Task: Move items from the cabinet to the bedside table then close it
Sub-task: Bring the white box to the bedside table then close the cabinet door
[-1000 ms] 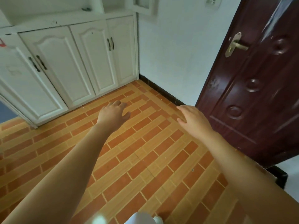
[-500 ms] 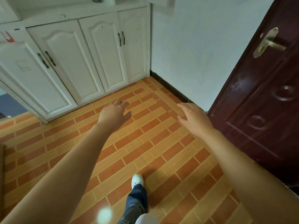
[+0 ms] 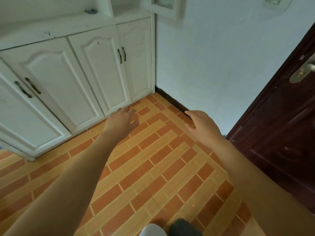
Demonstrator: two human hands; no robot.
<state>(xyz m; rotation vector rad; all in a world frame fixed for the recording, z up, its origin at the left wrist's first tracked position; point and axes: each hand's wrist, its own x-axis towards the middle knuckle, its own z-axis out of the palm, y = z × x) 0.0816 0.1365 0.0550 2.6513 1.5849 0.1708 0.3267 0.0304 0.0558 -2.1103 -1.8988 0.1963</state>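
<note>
A white cabinet (image 3: 56,79) with arched panel doors and dark handles (image 3: 121,55) fills the upper left; all its doors are shut. My left hand (image 3: 121,122) is stretched out palm down, fingers apart, just in front of the base of the middle door. My right hand (image 3: 202,126) is also out, open and holding nothing, near the black skirting of the white wall. No bedside table and no cabinet contents show.
A dark red door (image 3: 281,125) with a brass handle (image 3: 302,72) stands at the right. A small dark object (image 3: 91,11) lies on the cabinet's upper shelf. The floor (image 3: 153,167) is orange brick-pattern tile. My shoe (image 3: 153,229) shows at the bottom edge.
I have stepped closer to the cabinet; it looms larger and both hands now reach nearer its base. The hands stay open and hold nothing.
</note>
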